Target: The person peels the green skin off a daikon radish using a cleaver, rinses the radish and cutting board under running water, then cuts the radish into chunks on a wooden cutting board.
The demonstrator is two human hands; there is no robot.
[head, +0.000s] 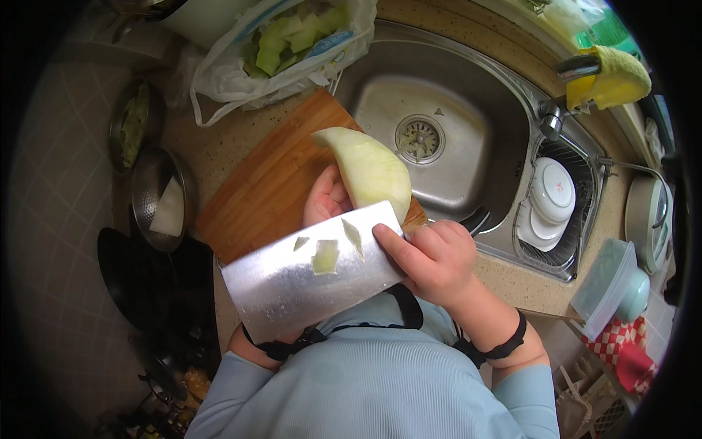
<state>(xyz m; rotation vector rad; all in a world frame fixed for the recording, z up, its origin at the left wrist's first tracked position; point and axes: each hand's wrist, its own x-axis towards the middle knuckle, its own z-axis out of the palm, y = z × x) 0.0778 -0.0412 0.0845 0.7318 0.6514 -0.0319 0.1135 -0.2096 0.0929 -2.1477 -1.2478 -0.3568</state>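
Note:
My right hand [433,258] grips a broad steel cleaver [307,274], its index finger laid along the blade. Several scraps of green peel stick to the flat of the blade. Behind the cleaver, my left hand [328,197] holds a large peeled wedge of pale green melon or gourd [375,167] on its left side; the blade hides part of the palm and the wrist. The wedge is above the wooden cutting board [274,181], near the board's edge by the sink.
A steel sink [444,99] adjoins the board, with scraps in its drain. A plastic bag [219,82] of peels stands beyond. Left are steel bowls, one [143,186] holding a pale piece, and a black wok [131,280]. A dish rack [581,241] holds white dishes.

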